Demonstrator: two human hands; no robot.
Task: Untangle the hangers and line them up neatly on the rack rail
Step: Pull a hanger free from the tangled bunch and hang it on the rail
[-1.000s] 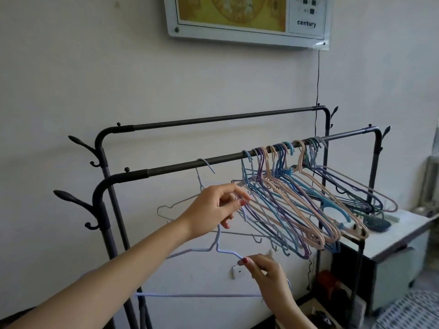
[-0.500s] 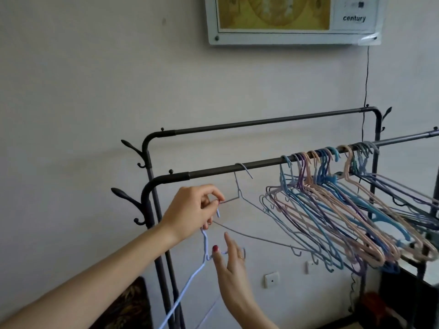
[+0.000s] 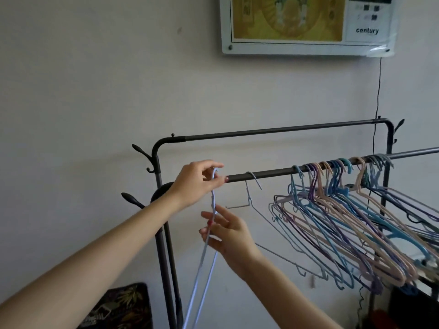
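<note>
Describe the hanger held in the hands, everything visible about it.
The held hanger is thin, pale blue, and looks like coated wire. Its hook is pinched at the top by the left hand, level with the near rail at its left end; whether it sits on the rail cannot be told. The neck runs down past the right hand, whose fingers touch it. Two arms slant down-left out of frame.

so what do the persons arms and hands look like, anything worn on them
Both forearms are bare as far as the view shows: no sleeves, watch or bracelet in sight. The left hand and the right hand carry dark red polish on the fingernails that show. No gloves; I can make out no ring.
</note>
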